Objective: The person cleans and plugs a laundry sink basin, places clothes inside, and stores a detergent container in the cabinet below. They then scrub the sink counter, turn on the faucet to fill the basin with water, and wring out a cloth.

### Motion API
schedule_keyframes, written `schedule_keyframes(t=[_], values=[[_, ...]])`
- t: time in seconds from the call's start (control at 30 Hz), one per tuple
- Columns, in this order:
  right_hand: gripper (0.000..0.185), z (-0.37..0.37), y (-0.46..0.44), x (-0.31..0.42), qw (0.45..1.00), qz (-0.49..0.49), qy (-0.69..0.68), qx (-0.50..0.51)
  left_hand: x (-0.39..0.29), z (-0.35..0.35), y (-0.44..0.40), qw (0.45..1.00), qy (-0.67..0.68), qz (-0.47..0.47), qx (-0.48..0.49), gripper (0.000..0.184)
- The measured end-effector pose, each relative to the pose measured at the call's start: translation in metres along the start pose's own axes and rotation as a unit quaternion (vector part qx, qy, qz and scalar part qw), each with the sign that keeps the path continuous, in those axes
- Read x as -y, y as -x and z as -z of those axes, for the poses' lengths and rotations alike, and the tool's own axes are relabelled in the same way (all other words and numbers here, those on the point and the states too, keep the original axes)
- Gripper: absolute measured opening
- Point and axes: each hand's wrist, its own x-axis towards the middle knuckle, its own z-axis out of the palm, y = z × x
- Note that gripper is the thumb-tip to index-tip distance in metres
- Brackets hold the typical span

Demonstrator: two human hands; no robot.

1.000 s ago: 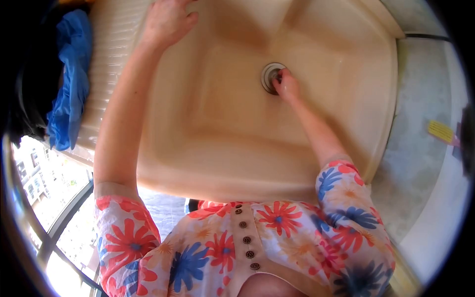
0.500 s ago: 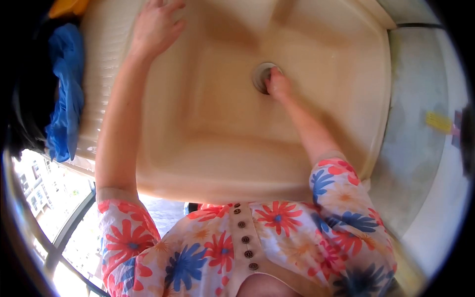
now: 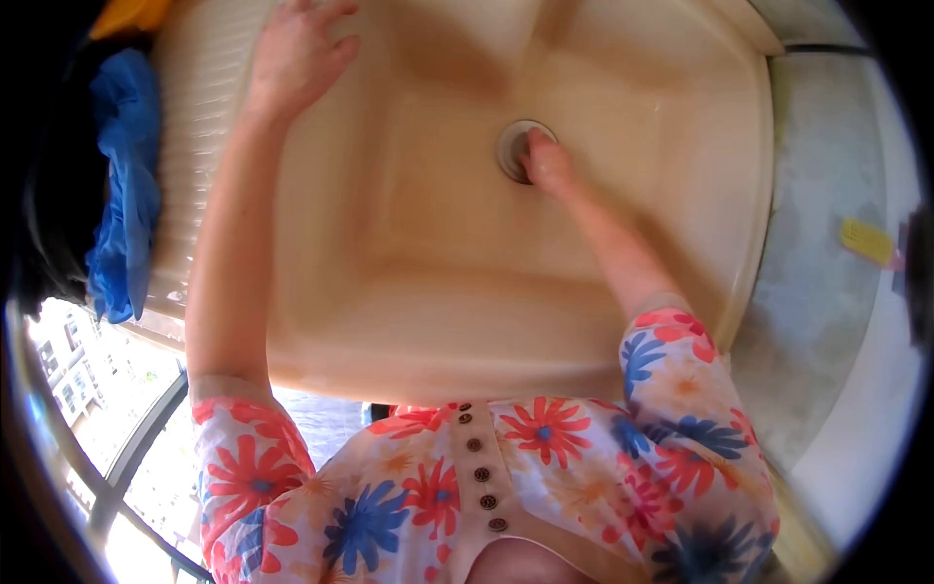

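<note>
A beige sink basin (image 3: 457,224) fills the middle of the view, with a round metal-rimmed drain (image 3: 511,153) in its floor. The bent fingers of my right hand (image 3: 549,164) reach down into the drain's right side. They are close together, and whatever they grip is hidden. At the upper left, my left hand (image 3: 302,56) is over the edge between the basin and the ribbed drainboard (image 3: 195,127). Its thumb and fingers are apart and hold nothing; some fingertips are near the top of the view.
Blue cloth or plastic (image 3: 126,185) lies beside a black item (image 3: 63,185) at the far left. An orange item (image 3: 133,15) is at the top left corner. On the right are a grey surface (image 3: 822,214) and a yellow object (image 3: 866,241).
The view has shifted slightly, so the sink sits a little further left. My right fingers have gone deeper into the drain, where a dark part showed beside them earlier. My left hand stays open.
</note>
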Motion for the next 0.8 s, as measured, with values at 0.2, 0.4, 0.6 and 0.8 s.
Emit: schedule_keyframes(t=[0.2, 0.4, 0.6, 0.8], values=[[0.033, -0.006, -0.001, 0.001, 0.999, -0.033, -0.010, -0.018, 0.018, -0.015, -0.001, 0.999, -0.039, 0.002, 0.037, 0.042], [0.034, 0.006, 0.024, 0.006, 0.999, -0.045, -0.008, 0.004, -0.020, -0.028, 0.017, 0.957, -0.269, -0.105, -0.023, 0.042], [0.037, 0.010, 0.078, -0.003, 0.995, 0.053, 0.057, 0.059, -0.131, -0.115, 0.093, 0.843, -0.145, -0.330, 0.400, 0.047], [0.045, -0.004, 0.089, -0.006, 0.985, 0.074, 0.120, 0.104, -0.145, -0.178, 0.111, 0.835, -0.119, -0.305, 0.441, 0.055]])
